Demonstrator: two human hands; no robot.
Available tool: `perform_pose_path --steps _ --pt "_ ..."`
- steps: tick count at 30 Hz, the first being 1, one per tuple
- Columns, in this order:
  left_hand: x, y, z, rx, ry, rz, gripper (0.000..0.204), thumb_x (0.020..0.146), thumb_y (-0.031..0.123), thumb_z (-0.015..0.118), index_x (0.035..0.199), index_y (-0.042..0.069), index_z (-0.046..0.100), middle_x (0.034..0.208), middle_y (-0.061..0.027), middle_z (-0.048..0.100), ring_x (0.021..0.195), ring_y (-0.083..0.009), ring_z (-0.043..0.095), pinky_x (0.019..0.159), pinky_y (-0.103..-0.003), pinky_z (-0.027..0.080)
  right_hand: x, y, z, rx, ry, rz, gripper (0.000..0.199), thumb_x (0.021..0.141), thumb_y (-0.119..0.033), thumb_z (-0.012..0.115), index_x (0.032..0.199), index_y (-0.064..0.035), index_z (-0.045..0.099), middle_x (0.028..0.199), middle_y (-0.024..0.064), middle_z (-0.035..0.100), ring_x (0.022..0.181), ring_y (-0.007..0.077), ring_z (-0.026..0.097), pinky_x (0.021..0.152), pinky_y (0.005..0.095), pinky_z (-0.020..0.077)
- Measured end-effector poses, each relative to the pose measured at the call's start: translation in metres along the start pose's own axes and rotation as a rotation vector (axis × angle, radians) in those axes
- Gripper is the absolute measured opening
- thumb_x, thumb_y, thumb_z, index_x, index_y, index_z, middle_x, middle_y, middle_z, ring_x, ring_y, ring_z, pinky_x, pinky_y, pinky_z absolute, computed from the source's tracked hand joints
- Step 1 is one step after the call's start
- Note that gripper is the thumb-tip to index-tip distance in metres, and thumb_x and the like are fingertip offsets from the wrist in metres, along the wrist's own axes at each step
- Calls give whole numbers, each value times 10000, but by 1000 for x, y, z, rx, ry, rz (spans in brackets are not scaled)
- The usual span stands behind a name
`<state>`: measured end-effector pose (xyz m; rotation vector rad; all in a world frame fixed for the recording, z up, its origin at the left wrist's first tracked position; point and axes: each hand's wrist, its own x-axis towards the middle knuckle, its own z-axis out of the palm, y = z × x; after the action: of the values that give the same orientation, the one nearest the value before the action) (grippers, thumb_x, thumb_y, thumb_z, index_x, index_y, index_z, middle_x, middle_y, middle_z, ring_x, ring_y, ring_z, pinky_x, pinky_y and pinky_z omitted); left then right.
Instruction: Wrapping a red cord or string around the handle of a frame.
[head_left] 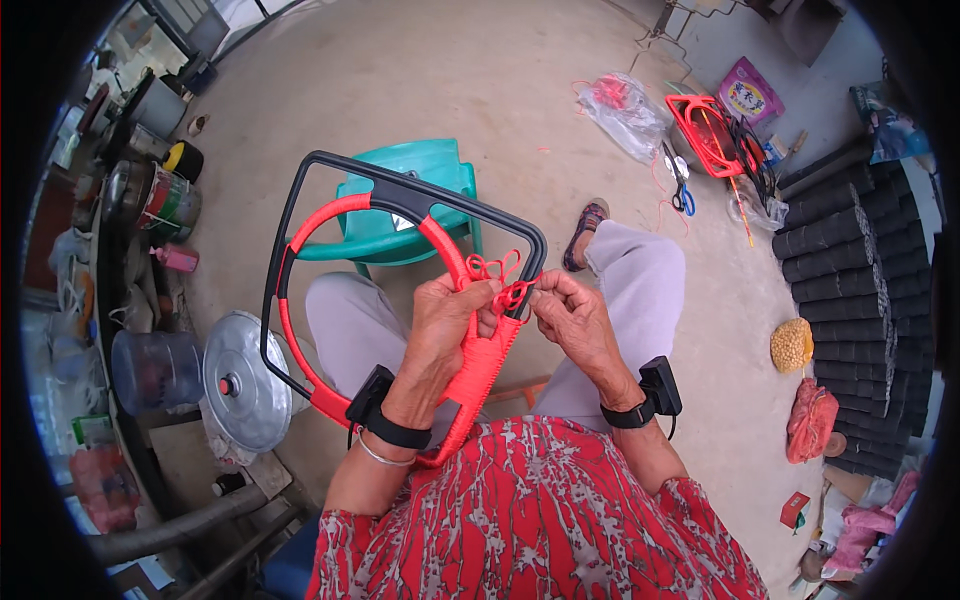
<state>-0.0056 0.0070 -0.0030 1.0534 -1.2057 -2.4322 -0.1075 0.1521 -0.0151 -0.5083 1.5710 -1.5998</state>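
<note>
A black frame (460,207) with rounded corners rests tilted across my lap. Inside it curves a ring wrapped in red cord (485,360), wound thickest on the side nearest me; parts of the ring show black. My left hand (440,325) is closed around this wrapped side, its thumb and fingers pinching a looped bundle of red cord (515,293). Close by on the right, my right hand (580,320) pinches a strand of the same cord at the frame's corner. The fingertips partly cover the loops. Both wrists wear black straps with small boxes.
A green plastic stool (415,158) stands just beyond the frame. On the floor at far right lie a clear plastic bag (635,125), scissors (682,190) and another red-wrapped frame (705,135). Dark stacked tiles (830,300) line the right; a metal lid (245,385) leans at left.
</note>
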Motion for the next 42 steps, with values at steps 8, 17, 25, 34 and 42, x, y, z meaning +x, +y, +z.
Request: perform_pose_path --steps 8,17,25,34,42 --pt "-4 5 4 31 -3 21 80 843 5 619 921 -9 631 693 -40 614 478 -69 525 421 -195 427 8 -4 6 95 -116 -42 293 897 -167 647 1162 -46 619 695 -58 534 578 11 434 489 182 313" --pt "0 -2 -3 -41 -100 -108 192 856 68 638 1004 -44 587 805 -110 649 603 -132 601 505 -253 525 10 -2 3 -109 -79 -53 205 881 -186 674 1014 -30 667 720 -46 558 601 37 473 535 200 383" --pt "-19 -1 -25 -65 -476 -310 389 818 114 693 1135 -50 541 903 -241 656 694 -281 685 609 -373 588 -27 -21 -44 -222 -198 0 145 872 -148 681 951 -28 667 794 -20 577 678 48 498 607 233 408" --pt "-16 2 -27 15 -377 -227 442 771 48 702 1172 -42 540 757 -160 652 592 -227 651 553 -311 554 -55 -36 -24 -531 -375 -311 138 857 -147 679 920 -29 648 886 45 583 809 175 561 695 316 452" --pt "-12 7 -29 -49 -391 -157 486 785 62 691 1233 -21 521 762 -153 647 579 -234 648 537 -308 546 -86 -34 -55 -319 -173 97 143 894 -162 655 919 -21 649 749 22 642 659 102 553 594 252 439"
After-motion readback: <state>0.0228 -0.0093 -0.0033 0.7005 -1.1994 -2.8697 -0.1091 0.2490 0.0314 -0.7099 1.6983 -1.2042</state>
